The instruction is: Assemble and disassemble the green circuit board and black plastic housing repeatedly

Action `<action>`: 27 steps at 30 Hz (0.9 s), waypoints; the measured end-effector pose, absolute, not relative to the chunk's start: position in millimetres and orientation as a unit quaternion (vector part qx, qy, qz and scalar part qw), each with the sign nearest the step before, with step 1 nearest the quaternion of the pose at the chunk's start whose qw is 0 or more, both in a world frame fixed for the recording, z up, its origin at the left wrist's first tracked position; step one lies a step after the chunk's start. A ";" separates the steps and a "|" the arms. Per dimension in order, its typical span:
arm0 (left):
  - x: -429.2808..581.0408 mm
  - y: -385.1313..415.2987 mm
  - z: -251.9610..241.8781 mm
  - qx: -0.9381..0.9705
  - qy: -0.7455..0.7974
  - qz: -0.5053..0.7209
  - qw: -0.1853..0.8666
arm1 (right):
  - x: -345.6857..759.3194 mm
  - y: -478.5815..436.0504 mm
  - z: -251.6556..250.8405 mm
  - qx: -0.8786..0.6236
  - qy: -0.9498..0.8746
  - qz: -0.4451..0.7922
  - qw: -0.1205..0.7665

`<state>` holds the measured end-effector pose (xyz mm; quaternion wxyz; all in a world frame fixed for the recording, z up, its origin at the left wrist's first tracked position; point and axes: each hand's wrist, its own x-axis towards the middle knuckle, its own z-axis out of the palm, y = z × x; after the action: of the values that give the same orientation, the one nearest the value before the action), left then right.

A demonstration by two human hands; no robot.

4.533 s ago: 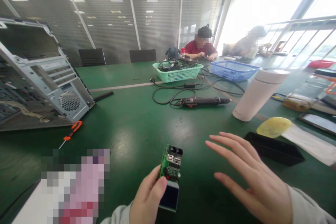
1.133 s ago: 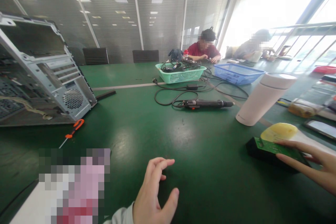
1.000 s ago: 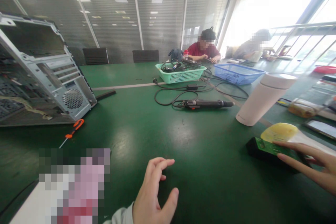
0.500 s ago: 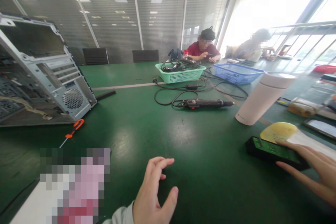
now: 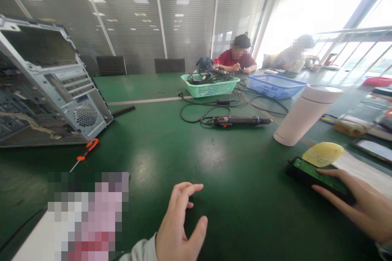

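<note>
Black case (image 5: 301, 178): located at the right of the surface (image 5: 245, 155), toward the near edge, which lies out of view; whether it is rested or slightly lifted cannot be told. Circuit board (image 5: 308, 168): lodged inside the case, green face up, presumably prevented from sliding by the walls.

Right hand (image 5: 361, 204): grip clasped on the case, one finger laid across the board, thumb set along the near wall; by this spread, both parts are probably steadied together. Left hand (image 5: 180, 222): nothing held; fingers loosely bent, thumb parted, poised toward the middle of the near edge, well apart from the case, seemingly idle.

Yellow item (image 5: 324, 153): placed just beyond the case. Flask (image 5: 300, 118): stood farther back. Power driver (image 5: 241, 120): laid roughly parallel to the far edge, apparently out of the hands' way. Green basket (image 5: 211, 87): set nearer the far edge, cables presumably gathered there for tidiness. Metal chassis (image 5: 73, 102): stood toward the left edge, orange-handled screwdriver (image 5: 88, 144) laid just beside it.
</note>
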<state>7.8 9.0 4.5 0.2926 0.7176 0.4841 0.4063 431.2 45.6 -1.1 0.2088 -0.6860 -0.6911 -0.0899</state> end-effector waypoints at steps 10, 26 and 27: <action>11.9 9.3 5.2 0.694 0.490 0.439 0.293 | 366.9 45.0 34.1 -0.519 -0.790 -0.255 0.204; 10.4 9.2 -1.9 0.691 0.489 0.456 0.274 | 204.7 34.5 62.9 -0.359 -0.862 -0.084 0.349; 10.6 9.0 -3.3 0.689 0.491 0.458 0.272 | 201.5 34.8 60.4 -0.359 -0.860 -0.075 0.354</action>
<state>10.6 9.0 -3.3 0.2717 0.6893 0.4910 0.4582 201.5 34.8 60.4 0.3538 -0.3592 -0.8604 -0.0748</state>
